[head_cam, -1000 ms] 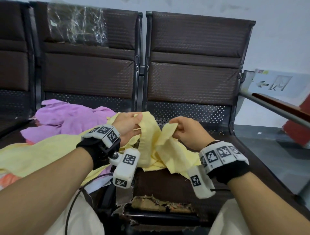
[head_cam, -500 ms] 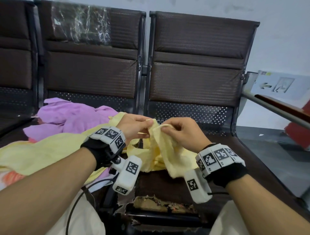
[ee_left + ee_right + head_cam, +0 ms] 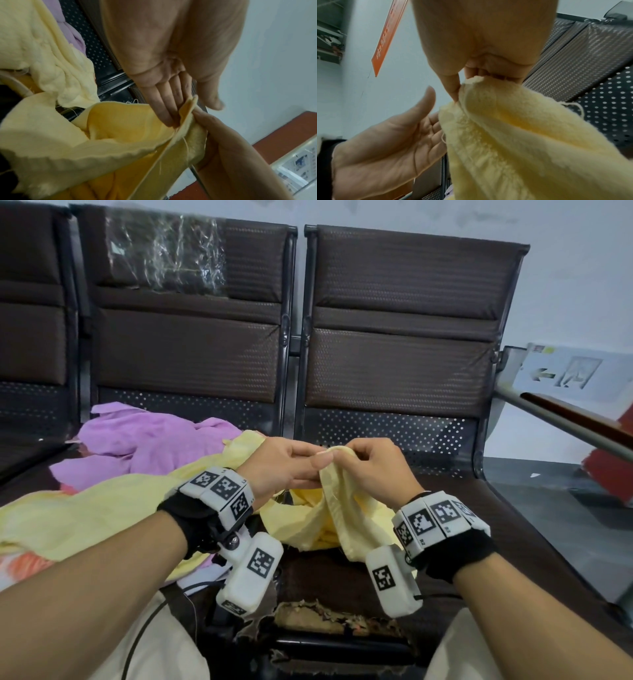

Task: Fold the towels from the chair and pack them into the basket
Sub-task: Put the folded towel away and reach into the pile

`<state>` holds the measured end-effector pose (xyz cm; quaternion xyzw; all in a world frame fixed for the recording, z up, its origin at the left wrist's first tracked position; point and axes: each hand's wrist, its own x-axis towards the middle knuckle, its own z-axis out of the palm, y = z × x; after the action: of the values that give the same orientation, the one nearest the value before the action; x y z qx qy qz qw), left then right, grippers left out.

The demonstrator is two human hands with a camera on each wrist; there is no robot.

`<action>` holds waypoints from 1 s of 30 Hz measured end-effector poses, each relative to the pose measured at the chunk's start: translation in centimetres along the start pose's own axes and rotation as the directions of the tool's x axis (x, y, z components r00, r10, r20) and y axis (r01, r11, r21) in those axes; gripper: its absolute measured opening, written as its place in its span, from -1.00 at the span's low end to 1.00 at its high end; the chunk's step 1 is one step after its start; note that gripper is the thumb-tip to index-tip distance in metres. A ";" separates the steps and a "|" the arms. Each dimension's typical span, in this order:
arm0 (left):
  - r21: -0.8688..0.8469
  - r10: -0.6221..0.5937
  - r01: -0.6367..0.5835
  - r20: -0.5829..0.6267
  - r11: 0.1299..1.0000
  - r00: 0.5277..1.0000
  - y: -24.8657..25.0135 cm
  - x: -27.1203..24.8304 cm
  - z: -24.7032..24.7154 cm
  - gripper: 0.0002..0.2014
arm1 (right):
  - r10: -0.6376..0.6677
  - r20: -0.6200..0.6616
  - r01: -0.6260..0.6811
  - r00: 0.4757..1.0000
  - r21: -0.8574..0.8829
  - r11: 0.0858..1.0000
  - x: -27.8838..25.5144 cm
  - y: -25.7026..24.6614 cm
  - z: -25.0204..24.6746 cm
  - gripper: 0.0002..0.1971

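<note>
Now the two hands, apart a second ago, have been brought together, so two corners of the yellow towel (image 3: 337, 508) appear matched for a first fold. It is pinched by the right hand (image 3: 371, 470); the left hand (image 3: 284, 469) lies flat-fingered against it. Soft and frayed, it hangs over the chair seat (image 3: 479, 529), right of the purple towel (image 3: 147, 440).

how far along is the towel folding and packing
Early on. Nothing looks folded, and no basket is in view. In hand: the right hand pinches an edge of the yellow towel, while the left hand meets it with straight fingers, thumb off the cloth. Left: the purple towel and another yellow cloth lie crumpled on the chair seat.
</note>
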<state>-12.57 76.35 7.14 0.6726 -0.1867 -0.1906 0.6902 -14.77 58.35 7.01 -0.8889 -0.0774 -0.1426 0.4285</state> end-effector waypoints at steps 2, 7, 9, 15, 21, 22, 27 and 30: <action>0.060 0.037 -0.034 -0.056 0.998 0.998 -0.2 0.1 -0.1 -0.69 | -0.017 0.002 0.017 1.000 0.002 1.000 0.0 0.0 0.0 -0.82; 0.101 0.120 -0.101 -0.199 0.990 0.973 0.1 0.6 -0.7 -0.84 | -0.082 0.002 0.082 0.997 0.057 0.995 0.2 -0.2 -0.7 -0.81; 0.119 0.151 -0.125 -0.247 0.985 0.957 0.4 0.5 -0.8 -0.86 | -0.105 0.014 0.105 0.994 -0.006 0.994 0.0 0.0 -1.2 -0.72; 0.147 0.208 -0.158 -0.444 0.976 0.871 0.9 0.0 -2.4 -0.78 | -0.120 0.120 0.156 0.986 -0.358 0.921 -1.7 0.8 -3.0 -0.65; 0.008 0.130 -0.163 -0.639 0.987 0.758 1.3 -1.5 -5.7 -0.64 | 0.092 0.353 0.215 0.931 -0.735 0.643 -4.4 2.4 -5.1 -0.65; 0.008 0.124 -0.156 -0.650 0.988 0.750 1.1 -1.9 -6.1 -0.63 | 0.159 0.365 0.217 0.917 -0.793 0.569 -4.9 2.6 -5.0 -0.64; 0.170 0.141 -0.039 -0.644 0.985 0.752 0.7 -2.9 -7.4 -0.73 | 0.352 0.307 -0.044 0.884 -0.697 0.716 -6.3 3.0 -5.8 -0.64; 0.296 0.195 0.012 -0.659 0.955 0.726 0.4 -3.2 -7.8 -0.74 | 0.285 0.268 -0.083 0.920 -0.578 0.811 -6.5 2.6 -6.8 -0.70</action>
<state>-11.31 84.67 7.38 0.7757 0.0212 0.1324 0.6167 -21.55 51.34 7.01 -0.9887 -0.0180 0.0407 0.1430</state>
